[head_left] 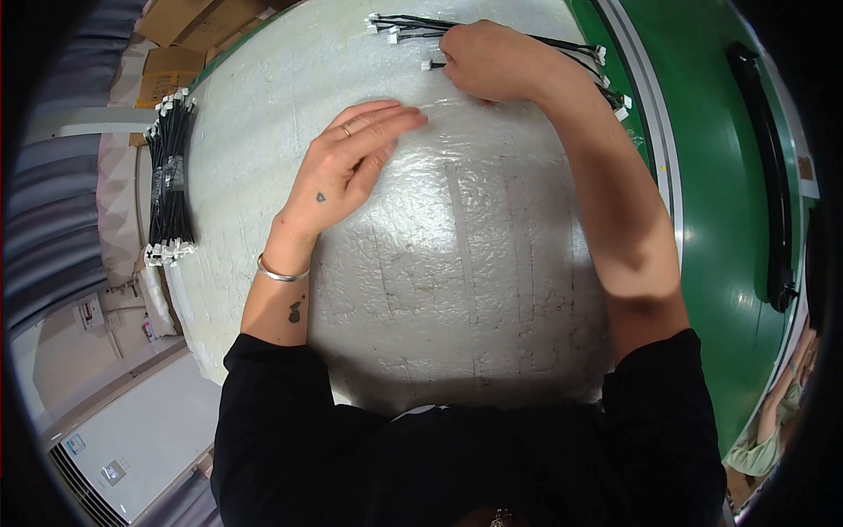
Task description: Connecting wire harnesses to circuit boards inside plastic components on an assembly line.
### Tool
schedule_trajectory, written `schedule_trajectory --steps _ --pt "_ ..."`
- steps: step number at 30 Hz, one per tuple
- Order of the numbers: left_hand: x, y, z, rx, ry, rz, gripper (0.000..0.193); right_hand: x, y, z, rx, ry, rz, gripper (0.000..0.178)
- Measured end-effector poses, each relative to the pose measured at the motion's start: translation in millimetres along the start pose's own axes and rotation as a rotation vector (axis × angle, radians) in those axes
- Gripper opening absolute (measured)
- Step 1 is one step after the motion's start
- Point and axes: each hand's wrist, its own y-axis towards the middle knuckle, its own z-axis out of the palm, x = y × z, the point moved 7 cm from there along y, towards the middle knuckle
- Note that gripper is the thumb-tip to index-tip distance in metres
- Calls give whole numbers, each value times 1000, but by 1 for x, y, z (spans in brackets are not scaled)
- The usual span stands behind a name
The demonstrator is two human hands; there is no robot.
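My left hand (353, 158) hovers or rests over the wrapped tabletop near its middle, fingers stretched out and holding nothing. Further up and to the right, my right hand (488, 61) is closed over several thin black cables (562, 44) with white plug connectors at their ends. One short cable end with a white connector (428, 65) sticks out from between its fingers. More white connectors (373, 22) lie to the left of that hand, and others (622, 110) lie to its right by the table's edge. My right fingertips are partly hidden.
A thick taped bundle of black cables (171, 176) lies at the table's left edge. Clear film covers the grey-white tabletop (457, 263). On the right runs a green surface (711, 220) with a metal rail (654, 132) and a black bar (768, 184). Cardboard boxes (176, 75) stand at far left.
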Motion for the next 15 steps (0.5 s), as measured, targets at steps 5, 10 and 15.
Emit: schedule_trajectory --steps 5,10,15 --pt "-12 -2 4 9 113 65 37 -1 1 2 -16 8 -20 22" --pt "-7 -9 0 -69 53 84 25 -3 1 0 -11 135 18 22" --pt "15 -13 -15 -220 -255 -176 19 -7 3 1 -40 136 4 21"
